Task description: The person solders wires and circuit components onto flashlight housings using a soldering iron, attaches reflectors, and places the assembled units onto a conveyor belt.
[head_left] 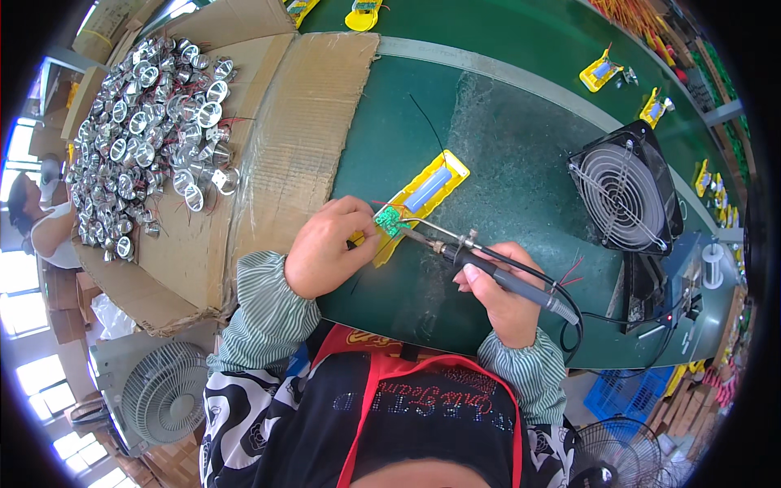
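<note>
A yellow plastic housing (458,164) lies slanted on the green worktop in front of me, with a blue cylindrical battery cell (428,189) inside it. At its near end sits a small green circuit board (390,220) with thin red wires. My left hand (328,246) is closed, thumb and fingers pinched at the board's left edge; the fingertips are partly hidden. My right hand (506,302) grips a soldering iron (517,285) with a thin metal tube clamped alongside. The iron's tip points at the board and is at or very near it. A black wire (426,114) sticks out past the housing's far end.
On the left, an opened cardboard box (301,122) holds many shiny reflector cups with wires (138,122). A black square fan (622,195) stands at the right, near a solder spool (713,264). Farther back, several yellow housings (600,73) lie along a green strip.
</note>
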`<state>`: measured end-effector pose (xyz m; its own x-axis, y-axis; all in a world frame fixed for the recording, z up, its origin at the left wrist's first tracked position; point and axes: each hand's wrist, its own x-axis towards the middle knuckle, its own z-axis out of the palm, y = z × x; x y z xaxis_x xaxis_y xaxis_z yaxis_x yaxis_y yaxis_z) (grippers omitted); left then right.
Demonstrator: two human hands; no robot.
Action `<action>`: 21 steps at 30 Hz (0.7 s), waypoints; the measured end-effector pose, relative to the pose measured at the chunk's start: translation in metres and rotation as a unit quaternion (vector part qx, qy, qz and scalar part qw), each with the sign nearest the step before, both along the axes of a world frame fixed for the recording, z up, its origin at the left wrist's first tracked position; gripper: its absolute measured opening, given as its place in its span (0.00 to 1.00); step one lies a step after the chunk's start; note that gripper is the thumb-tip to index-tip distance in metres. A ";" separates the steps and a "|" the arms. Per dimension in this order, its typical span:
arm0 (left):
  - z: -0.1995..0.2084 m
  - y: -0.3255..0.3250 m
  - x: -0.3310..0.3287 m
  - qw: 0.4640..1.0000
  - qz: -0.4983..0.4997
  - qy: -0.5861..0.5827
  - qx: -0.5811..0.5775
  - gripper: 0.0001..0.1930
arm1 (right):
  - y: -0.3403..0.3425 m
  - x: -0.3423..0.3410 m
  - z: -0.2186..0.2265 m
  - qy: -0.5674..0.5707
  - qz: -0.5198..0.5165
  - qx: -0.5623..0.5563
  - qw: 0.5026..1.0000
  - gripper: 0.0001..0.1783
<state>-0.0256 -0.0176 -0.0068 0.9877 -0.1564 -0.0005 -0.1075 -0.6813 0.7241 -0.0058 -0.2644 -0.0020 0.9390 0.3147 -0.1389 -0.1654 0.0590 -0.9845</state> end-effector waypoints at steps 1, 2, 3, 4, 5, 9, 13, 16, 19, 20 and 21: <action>0.000 0.001 0.000 1.000 0.001 -0.001 0.000 0.04 | -0.001 0.000 0.002 -0.003 -0.009 0.004 1.000 0.09; 0.001 0.001 0.000 1.000 0.001 -0.002 0.000 0.04 | -0.001 0.001 0.004 -0.005 -0.009 0.005 1.000 0.09; 0.001 0.001 0.001 1.000 0.001 -0.002 0.001 0.04 | -0.003 0.002 0.005 -0.006 -0.012 0.002 1.000 0.09; 0.002 0.001 0.002 1.000 0.001 -0.004 0.005 0.04 | -0.005 0.003 0.006 -0.009 -0.014 0.000 1.000 0.09; 0.002 0.002 0.003 1.000 0.001 -0.007 0.010 0.04 | -0.006 0.003 0.007 -0.011 -0.015 0.002 1.000 0.09; 0.001 0.003 0.001 1.000 -0.007 -0.024 0.011 0.04 | -0.015 -0.002 0.011 0.006 -0.038 0.010 0.999 0.09; 0.009 0.002 -0.004 0.998 -0.038 -0.031 0.039 0.05 | -0.025 -0.006 0.007 0.004 -0.052 0.019 0.998 0.09; 0.028 0.007 0.002 0.994 -0.087 -0.028 0.060 0.07 | -0.032 -0.008 0.009 0.000 -0.065 0.008 0.998 0.08; 0.043 0.015 0.019 0.986 -0.115 -0.054 0.109 0.09 | -0.039 -0.010 0.013 0.007 -0.093 0.001 0.996 0.08; 0.044 0.013 0.028 0.985 -0.118 -0.056 0.109 0.09 | -0.041 -0.011 0.012 -0.004 -0.103 0.012 0.995 0.09; 0.041 0.009 0.041 0.958 -0.123 -0.106 0.236 0.14 | -0.044 -0.012 0.012 -0.013 -0.115 0.023 0.993 0.09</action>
<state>0.0152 -0.0090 0.0345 0.9068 -0.4159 0.0686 -0.4173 -0.8625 0.2864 -0.0177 -0.3080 0.0100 0.9898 0.0975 -0.1040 -0.1168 0.1367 -0.9837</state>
